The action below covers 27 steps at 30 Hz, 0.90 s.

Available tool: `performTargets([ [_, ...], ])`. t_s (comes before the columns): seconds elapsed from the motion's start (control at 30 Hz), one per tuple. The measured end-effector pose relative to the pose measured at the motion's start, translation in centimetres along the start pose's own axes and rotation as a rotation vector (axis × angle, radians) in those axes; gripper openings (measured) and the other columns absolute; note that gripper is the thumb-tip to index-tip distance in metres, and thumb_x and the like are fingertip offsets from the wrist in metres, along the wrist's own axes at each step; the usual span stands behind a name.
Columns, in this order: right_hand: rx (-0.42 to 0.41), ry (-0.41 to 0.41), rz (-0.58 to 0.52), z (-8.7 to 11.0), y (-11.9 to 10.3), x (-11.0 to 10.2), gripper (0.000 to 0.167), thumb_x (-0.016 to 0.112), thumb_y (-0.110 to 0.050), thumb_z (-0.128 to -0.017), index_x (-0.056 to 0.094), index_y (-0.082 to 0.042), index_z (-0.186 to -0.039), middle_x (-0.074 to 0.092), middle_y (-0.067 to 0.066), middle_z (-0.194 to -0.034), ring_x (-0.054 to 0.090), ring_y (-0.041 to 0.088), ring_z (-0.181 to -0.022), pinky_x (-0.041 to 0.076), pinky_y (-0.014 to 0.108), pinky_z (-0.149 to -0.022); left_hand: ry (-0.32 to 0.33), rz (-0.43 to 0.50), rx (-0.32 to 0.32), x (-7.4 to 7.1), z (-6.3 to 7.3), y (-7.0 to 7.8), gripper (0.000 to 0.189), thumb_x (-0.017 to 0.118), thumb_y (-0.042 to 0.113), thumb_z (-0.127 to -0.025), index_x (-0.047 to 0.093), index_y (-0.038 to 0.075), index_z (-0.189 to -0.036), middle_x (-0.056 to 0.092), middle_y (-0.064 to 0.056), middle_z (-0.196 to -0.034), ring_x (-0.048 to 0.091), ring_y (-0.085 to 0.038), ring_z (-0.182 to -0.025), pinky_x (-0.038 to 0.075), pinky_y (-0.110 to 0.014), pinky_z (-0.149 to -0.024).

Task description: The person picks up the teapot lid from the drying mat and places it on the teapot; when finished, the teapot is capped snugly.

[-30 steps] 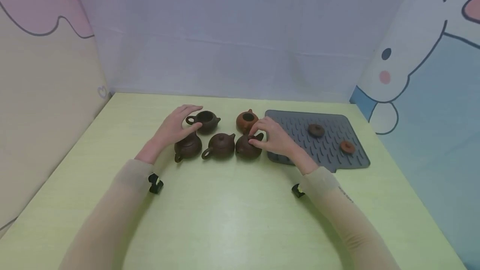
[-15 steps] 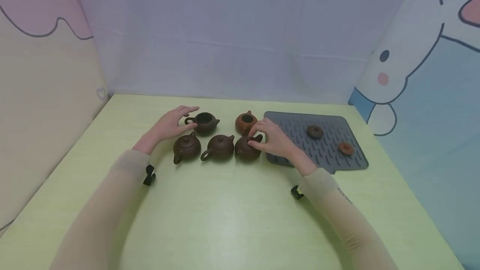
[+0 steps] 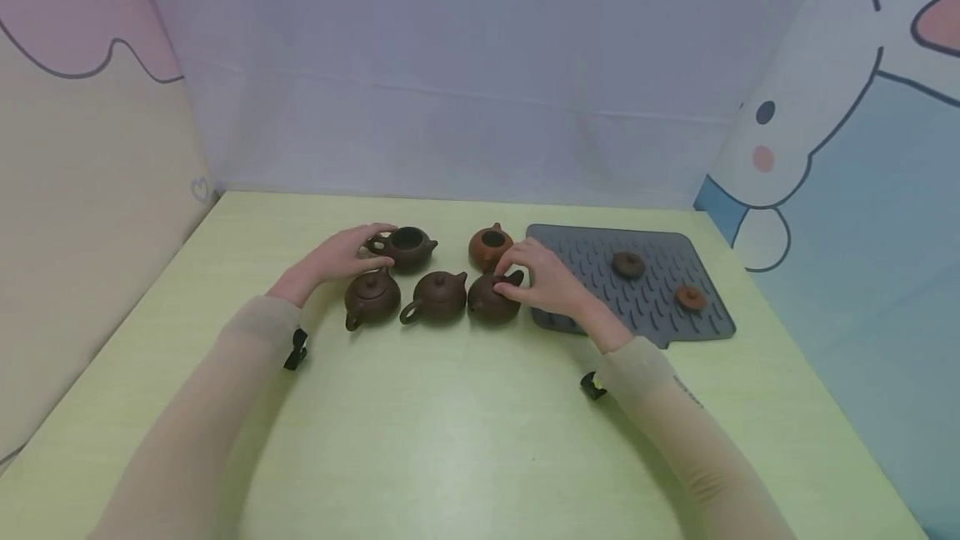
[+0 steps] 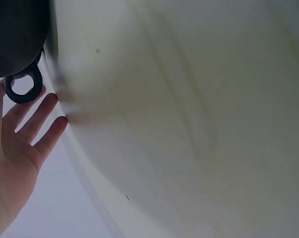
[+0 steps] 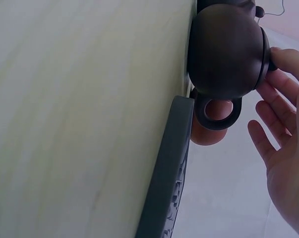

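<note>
One Possible Slip

The surface (image 3: 420, 440) carried a grey mat (image 3: 648, 311) beside five teapots (image 3: 442, 302). The reddish teapot (image 3: 478, 252) and dark teapot (image 3: 416, 258) sat lidless, contents unreadable. My left fingers (image 4: 37, 118) were spread wide by the latter; my right fingers (image 5: 284, 85) pinched the lid (image 5: 266, 54) of the near-right teapot (image 3: 492, 307). A slip off its knob (image 5: 272, 65) might have chipped it.

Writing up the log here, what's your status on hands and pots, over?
Right hand pinching lid on front right pot. Left hand at handle of dark lidless pot, contact unclear. Possible snag: rust pot close behind front right pot.
</note>
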State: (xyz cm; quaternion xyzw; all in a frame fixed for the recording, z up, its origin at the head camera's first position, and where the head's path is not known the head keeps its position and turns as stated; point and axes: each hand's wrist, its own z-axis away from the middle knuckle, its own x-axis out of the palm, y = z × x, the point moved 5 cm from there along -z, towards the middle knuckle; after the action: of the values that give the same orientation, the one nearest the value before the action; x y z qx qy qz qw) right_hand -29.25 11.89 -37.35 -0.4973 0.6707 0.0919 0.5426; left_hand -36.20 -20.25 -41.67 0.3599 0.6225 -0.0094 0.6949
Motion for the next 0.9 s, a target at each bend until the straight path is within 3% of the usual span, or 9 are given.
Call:
performTargets([
  [0.23,-0.004,0.010,-0.020,0.4,0.4,-0.2,0.014,0.073,-0.022,-0.090,0.072,-0.013,-0.102,0.071,0.002,-0.099,0.056,0.031,-0.094,0.041,0.040,-0.085,0.002,-0.018,-0.038,0.1,0.1,-0.2,0.067,0.065,0.046,-0.094,0.037,0.023,-0.151,0.051,-0.017,-0.148,0.056,-0.041,-0.128,0.042,-0.060,-0.106],
  [0.5,0.030,0.013,-0.043,1.6,1.2,-1.1,0.030,0.071,-0.019,-0.092,0.069,-0.008,-0.119,0.071,0.005,-0.116,0.057,0.026,-0.111,0.045,0.047,-0.098,0.000,-0.031,-0.045,0.0,0.2,-0.2,0.068,0.064,0.049,-0.093,0.038,0.024,-0.151,0.052,-0.018,-0.147,0.059,-0.043,-0.124,0.043,-0.061,-0.104],
  [0.67,0.026,0.041,-0.035,2.4,2.0,-1.9,0.034,0.073,-0.015,-0.090,0.068,-0.004,-0.122,0.070,0.010,-0.118,0.057,0.026,-0.113,0.044,0.050,-0.101,0.005,-0.042,-0.054,-0.2,0.3,-0.1,0.067,0.064,0.050,-0.093,0.038,0.026,-0.150,0.053,-0.016,-0.147,0.058,-0.043,-0.125,0.043,-0.061,-0.104],
  [0.9,0.078,0.067,-0.013,3.7,3.3,-3.4,0.036,0.073,-0.019,-0.090,0.067,-0.009,-0.124,0.070,0.008,-0.121,0.056,0.025,-0.115,0.044,0.049,-0.101,0.000,-0.062,-0.041,-0.4,0.2,0.0,0.068,0.063,0.050,-0.093,0.038,0.025,-0.150,0.055,-0.018,-0.144,0.058,-0.044,-0.124,0.044,-0.061,-0.103],
])
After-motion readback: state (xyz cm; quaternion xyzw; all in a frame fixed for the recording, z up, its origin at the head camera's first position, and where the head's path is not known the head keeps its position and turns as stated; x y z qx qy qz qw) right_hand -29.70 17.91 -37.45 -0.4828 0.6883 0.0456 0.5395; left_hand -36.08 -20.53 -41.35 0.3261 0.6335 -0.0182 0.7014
